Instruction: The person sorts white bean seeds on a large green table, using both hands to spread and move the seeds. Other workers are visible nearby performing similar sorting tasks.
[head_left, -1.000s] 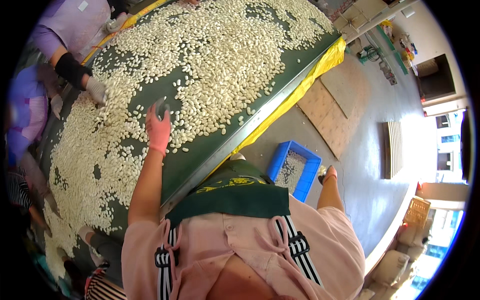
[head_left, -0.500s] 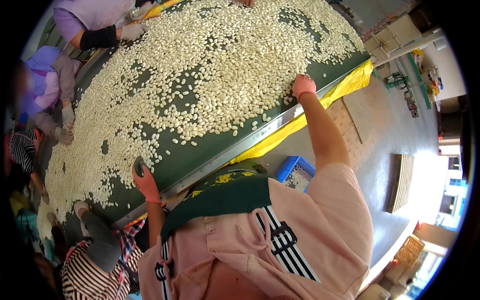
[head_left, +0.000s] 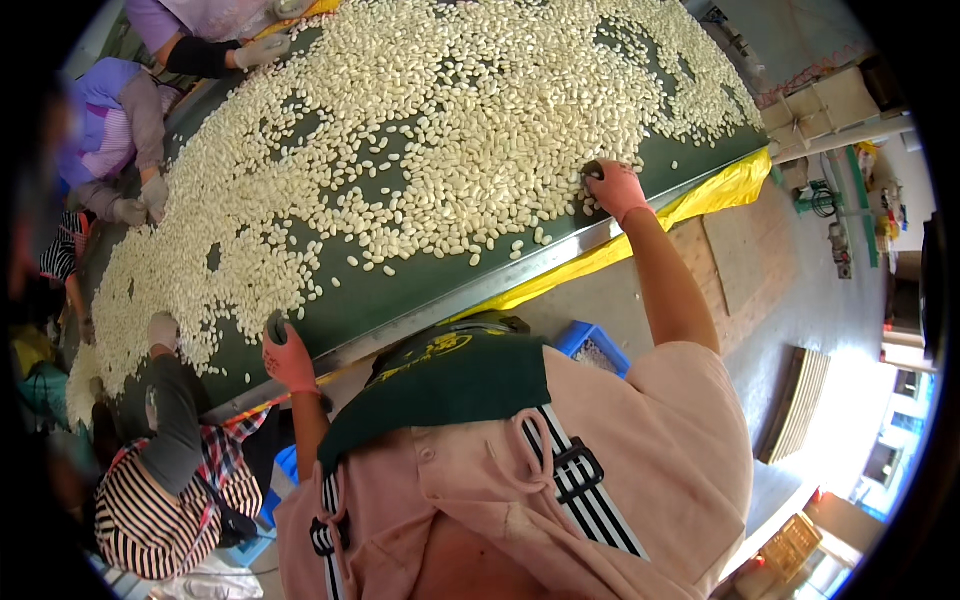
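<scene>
White beans (head_left: pixel 520 120) lie spread in a thick layer over a dark green belt table (head_left: pixel 390 295). My right hand (head_left: pixel 618 190), in a pink glove with dark fingertips, is at the near right edge of the beans. Its fingers curl inward in a closed grip; what they hold, if anything, is hidden. My left hand (head_left: pixel 289 358), in a matching glove, hovers over the near edge of the table, left of my body. Its fingers are bent together, and I cannot make out anything between them. A few loose beans lie between my hands.
A metal rail (head_left: pixel 400 325) and yellow sheeting (head_left: pixel 560 280) run along the table's near side. Below stands a blue crate (head_left: pixel 592 345) with pale pieces inside. Co-workers' gloved hands (head_left: pixel 262 52) work on the far side; a person in stripes (head_left: pixel 180 500) is at my left. A wooden pallet (head_left: pixel 795 405) is at right.
My right hand has turned, so its dark fingertips now show beside the beans. My left hand stays near the table edge, its fingers closer together. The whole view has shifted slightly.
</scene>
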